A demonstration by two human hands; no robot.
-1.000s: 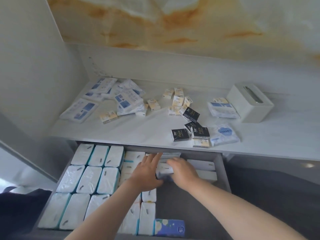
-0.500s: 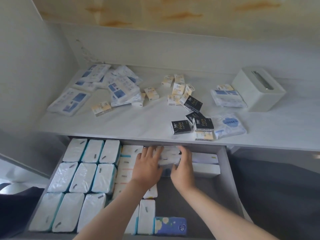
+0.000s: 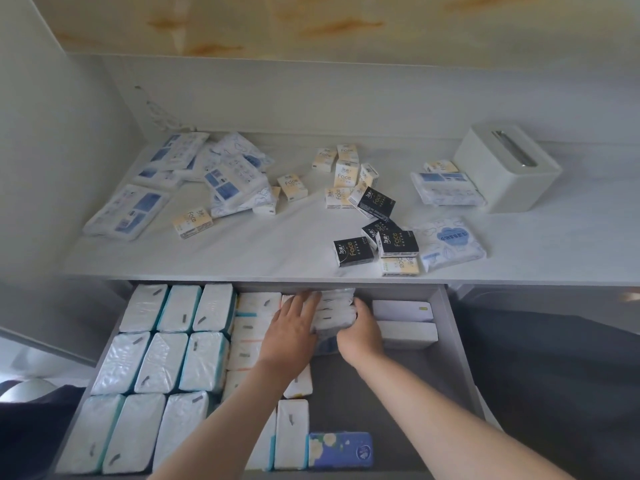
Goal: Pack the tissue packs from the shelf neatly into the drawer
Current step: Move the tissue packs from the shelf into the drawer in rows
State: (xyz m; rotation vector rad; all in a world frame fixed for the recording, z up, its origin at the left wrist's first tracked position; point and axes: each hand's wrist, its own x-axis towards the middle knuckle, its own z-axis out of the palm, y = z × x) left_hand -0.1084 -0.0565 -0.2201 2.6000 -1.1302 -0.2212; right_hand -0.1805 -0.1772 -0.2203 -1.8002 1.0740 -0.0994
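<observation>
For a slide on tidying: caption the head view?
Left hand presses, right hand grips a stack of tissue packs in the drawer; loose packs litter the shelf.

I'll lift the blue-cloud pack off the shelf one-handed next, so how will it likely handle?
The blue-cloud pack will probably sag and squash when gripped: its film wrapper looks puffy and creased. It is likely light, being soft tissue. Lying flat on the shelf, it should slide rather than roll, and the glossy film may be slippery.

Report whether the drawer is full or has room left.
Partly full: the drawer holds rows of white packs on its left, but bare grey floor shows on its right.
</observation>
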